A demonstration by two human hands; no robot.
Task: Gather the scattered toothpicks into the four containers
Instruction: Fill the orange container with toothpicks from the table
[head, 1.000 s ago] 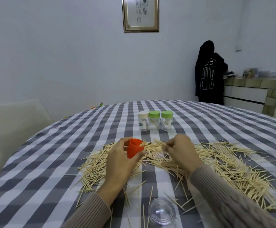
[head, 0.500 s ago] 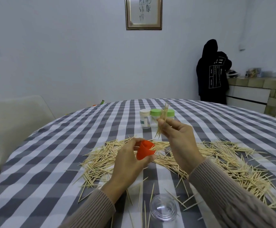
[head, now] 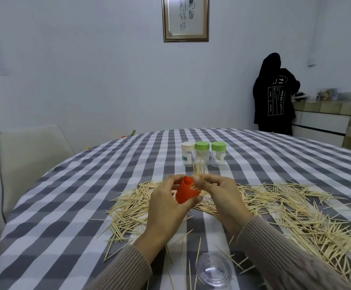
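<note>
Toothpicks [head: 291,208] lie scattered in a wide band across the grey and white checked tablecloth [head: 86,206], most of them to the right of the hands, with a smaller heap on the left side. The left hand [head: 166,204] grips a small orange container [head: 186,192], tilted, with its open mouth toward the right hand. The right hand [head: 222,195] pinches a bundle of toothpicks [head: 198,171] between thumb and fingers; the bundle stands nearly upright and its lower ends are at the mouth of the orange container. Behind the hands, 3 closed containers stand in a row: 1 with a white lid [head: 188,153] and 2 with green lids [head: 210,153]. Near the front edge a clear plastic cap [head: 213,271] rests on the cloth, with some loose toothpicks around it
</note>
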